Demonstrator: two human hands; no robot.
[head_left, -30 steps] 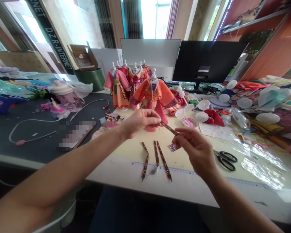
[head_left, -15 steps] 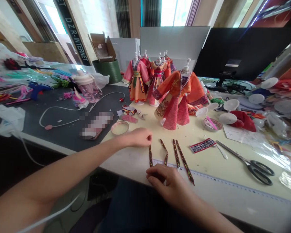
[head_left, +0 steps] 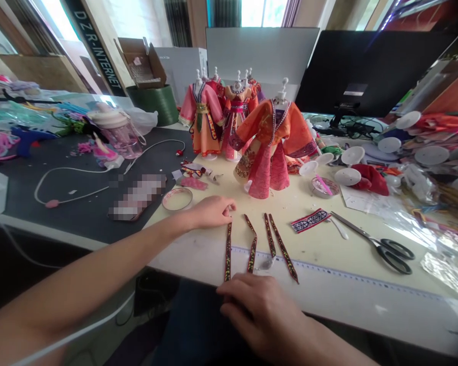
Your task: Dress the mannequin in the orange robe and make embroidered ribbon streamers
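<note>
Several narrow dark trim ribbons with a yellow-green and red pattern lie on the cream tabletop. My left hand (head_left: 215,210) is closed, fingers curled at the far end of the leftmost ribbon (head_left: 228,254); its exact grip is partly hidden. At that ribbon's near end, my right hand (head_left: 261,307) rests by the table edge with thumb and forefinger apart. To its right are a bent ribbon (head_left: 253,246), another short ribbon (head_left: 269,236) and a longer, slanting one (head_left: 284,249). A clear ruler (head_left: 339,274) runs crosswise beside them.
Black-handled scissors (head_left: 393,254) and a wider patterned trim piece (head_left: 310,220) lie to the right. Several dressed doll forms stand behind, the nearest in an orange robe (head_left: 278,132). A tape roll (head_left: 176,199) and a phone (head_left: 137,198) are at left; monitors (head_left: 370,76) stand behind.
My right hand has drawn back toward the table's near edge, showing more of the leftmost ribbon. My left hand stays at its far end. The whole view has shifted slightly.
</note>
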